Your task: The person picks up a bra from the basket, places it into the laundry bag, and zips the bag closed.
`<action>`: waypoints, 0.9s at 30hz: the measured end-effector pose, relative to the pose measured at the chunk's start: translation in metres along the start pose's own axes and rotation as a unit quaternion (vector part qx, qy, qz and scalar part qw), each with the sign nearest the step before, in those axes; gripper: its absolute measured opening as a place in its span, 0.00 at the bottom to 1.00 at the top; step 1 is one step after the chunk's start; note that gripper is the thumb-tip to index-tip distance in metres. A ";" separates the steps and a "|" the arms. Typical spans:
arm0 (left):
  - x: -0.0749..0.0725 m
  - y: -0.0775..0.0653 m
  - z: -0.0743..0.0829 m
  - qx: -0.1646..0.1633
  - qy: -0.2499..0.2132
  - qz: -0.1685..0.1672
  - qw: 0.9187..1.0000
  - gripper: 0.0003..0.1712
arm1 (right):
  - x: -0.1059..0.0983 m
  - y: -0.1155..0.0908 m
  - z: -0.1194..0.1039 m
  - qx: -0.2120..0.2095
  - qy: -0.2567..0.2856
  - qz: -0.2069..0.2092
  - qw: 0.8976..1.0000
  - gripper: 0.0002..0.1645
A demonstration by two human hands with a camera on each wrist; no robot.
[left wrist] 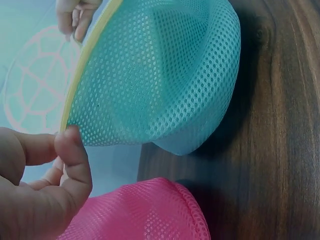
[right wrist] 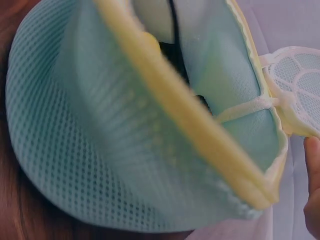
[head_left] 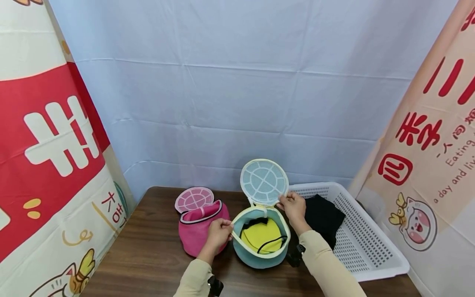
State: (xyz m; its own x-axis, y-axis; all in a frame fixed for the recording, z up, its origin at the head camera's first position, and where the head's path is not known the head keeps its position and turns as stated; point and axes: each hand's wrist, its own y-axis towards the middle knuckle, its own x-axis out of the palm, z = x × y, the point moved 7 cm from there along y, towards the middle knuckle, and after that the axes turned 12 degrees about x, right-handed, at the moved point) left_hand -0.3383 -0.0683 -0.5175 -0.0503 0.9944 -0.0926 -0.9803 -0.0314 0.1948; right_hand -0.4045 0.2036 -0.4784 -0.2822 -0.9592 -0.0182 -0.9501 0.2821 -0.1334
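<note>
While the blue mesh bag [head_left: 256, 262] stands upright around the middle of the tabletop [head_left: 141, 247], between the pink bag [head_left: 198, 237] and the white basket [head_left: 378, 243] by the right edge, we see the left hand [head_left: 219, 233] pinching its rim [left wrist: 80, 75] and the right hand [head_left: 295, 208] pinching the lower edge of its raised lid [head_left: 264, 181]. We judge it light, soft and not fragile, with walls that would cave under a push; the yellow-edged rim looks springier, so we would take hold there. We cannot make out what the folded yellow item [head_left: 262, 235] inside is, nor the bag's floor beneath it. The head view cuts off the tabletop's near edge, and the right wrist view shows little of its hand.
</note>
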 end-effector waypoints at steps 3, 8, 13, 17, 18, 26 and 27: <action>-0.002 0.002 0.000 0.002 0.007 -0.005 1.000 0.06 | -0.001 -0.001 -0.001 -0.015 0.001 -0.004 1.000 0.06; -0.002 0.003 -0.001 -0.006 0.005 -0.009 1.000 0.08 | -0.004 -0.004 -0.003 -0.064 0.023 -0.021 0.997 0.02; -0.002 0.004 -0.002 -0.020 -0.007 -0.014 1.000 0.09 | -0.006 -0.006 -0.004 -0.100 0.038 -0.058 0.993 0.06; -0.002 0.004 -0.004 -0.030 -0.027 -0.018 0.999 0.11 | -0.006 -0.007 -0.005 -0.083 0.041 -0.074 0.993 0.04; -0.002 0.004 -0.005 -0.036 -0.036 -0.018 0.999 0.11 | -0.007 -0.007 -0.004 -0.076 0.042 -0.077 0.993 0.02; -0.004 0.001 -0.007 -0.059 -0.082 -0.022 0.995 0.11 | -0.011 -0.010 0.002 -0.045 0.060 -0.096 0.993 0.13; -0.003 0.001 -0.007 -0.061 -0.084 -0.024 0.994 0.11 | -0.012 -0.011 0.003 -0.048 0.060 -0.098 0.992 0.13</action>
State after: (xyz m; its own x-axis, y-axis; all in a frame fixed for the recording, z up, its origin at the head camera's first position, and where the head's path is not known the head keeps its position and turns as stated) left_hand -0.3399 -0.0723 -0.5240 0.0193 0.9975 0.0680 -0.9972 0.0142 0.0738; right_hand -0.3899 0.2117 -0.4793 -0.0998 -0.9879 0.1185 -0.9949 0.0972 -0.0283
